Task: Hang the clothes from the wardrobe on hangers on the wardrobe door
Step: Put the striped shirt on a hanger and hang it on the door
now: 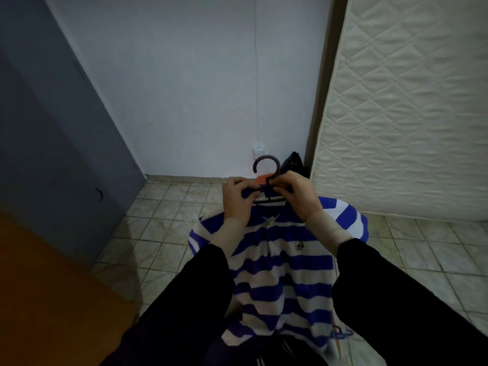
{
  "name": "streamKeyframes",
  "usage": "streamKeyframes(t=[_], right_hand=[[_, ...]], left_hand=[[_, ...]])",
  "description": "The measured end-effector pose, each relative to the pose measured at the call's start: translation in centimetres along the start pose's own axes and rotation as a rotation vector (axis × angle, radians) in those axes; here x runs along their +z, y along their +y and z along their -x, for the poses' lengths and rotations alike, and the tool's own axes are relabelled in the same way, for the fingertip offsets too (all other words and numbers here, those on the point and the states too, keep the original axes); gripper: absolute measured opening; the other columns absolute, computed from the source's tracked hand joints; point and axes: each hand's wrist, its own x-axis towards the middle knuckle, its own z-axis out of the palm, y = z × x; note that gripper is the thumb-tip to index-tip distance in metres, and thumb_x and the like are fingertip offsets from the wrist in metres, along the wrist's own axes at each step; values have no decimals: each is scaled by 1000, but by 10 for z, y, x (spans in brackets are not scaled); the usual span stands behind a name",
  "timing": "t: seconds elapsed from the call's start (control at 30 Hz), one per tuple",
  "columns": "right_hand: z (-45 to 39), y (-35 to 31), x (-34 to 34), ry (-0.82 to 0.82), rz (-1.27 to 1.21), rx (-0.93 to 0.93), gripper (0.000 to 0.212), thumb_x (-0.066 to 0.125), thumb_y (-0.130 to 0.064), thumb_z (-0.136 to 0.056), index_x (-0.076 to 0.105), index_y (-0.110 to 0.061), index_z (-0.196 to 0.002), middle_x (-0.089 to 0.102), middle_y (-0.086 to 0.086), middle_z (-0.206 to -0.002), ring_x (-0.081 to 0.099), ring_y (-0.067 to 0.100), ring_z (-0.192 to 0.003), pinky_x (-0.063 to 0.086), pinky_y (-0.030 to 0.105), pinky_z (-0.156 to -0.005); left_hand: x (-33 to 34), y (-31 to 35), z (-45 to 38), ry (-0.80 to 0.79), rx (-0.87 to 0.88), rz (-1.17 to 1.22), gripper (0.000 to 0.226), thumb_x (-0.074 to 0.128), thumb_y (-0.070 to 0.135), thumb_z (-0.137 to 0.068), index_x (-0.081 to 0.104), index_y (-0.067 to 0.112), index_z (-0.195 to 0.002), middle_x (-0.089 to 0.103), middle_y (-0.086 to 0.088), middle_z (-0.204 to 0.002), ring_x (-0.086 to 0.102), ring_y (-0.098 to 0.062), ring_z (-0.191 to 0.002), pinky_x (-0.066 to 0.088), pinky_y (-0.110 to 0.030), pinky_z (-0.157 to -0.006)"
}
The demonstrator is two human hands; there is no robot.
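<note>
- Nearest the camera: two forearms in black sleeves extend forward; a blue plastic hanger (340, 334) shows partly at the lower hem of the shirt
- Blue-and-white striped polo shirt (282, 262): held up in front of the person, above the beige tiled floor (169, 207), front facing the camera, body hanging down
- Left hand (237, 198): fingers curled on the collar at its left side
- Right hand (297, 192): fingers curled at the collar's right side, pinching where the neck of the dark plastic hanger with a purple hook (266, 165) meets the fabric
- Step in hand, as judged: seating the collar on the hanger; the shirt appears already threaded
- Next move calls for: gripping the hook and carrying the shirt to the orange-brown wooden panel (39, 273) at left, probably the wardrobe door
- Farther back: upright white quilted mattress (409, 107) at right, grey door (52, 128) at left, white wall socket (258, 151)
</note>
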Motion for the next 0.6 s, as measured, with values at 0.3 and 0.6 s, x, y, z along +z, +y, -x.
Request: streamKeyframes(t=[0.3, 0.6], right_hand=[[-28, -61, -51, 65, 31, -101, 17, 53, -14, -91, 64, -11, -103, 60, 5, -102, 54, 16, -97, 43, 28, -89], [-47, -127, -68, 142, 23, -259, 16, 54, -13, -91, 64, -10, -103, 60, 5, -101, 54, 16, -94, 42, 24, -85]], left_hand=[[-54, 66, -12, 99, 115, -20, 12, 63, 5, -83, 69, 13, -90, 66, -4, -94, 56, -18, -96, 43, -23, -85], [-118, 99, -7, 255, 182, -75, 11, 62, 6, -85, 69, 12, -90, 66, -4, -93, 55, -17, -93, 41, -23, -83]])
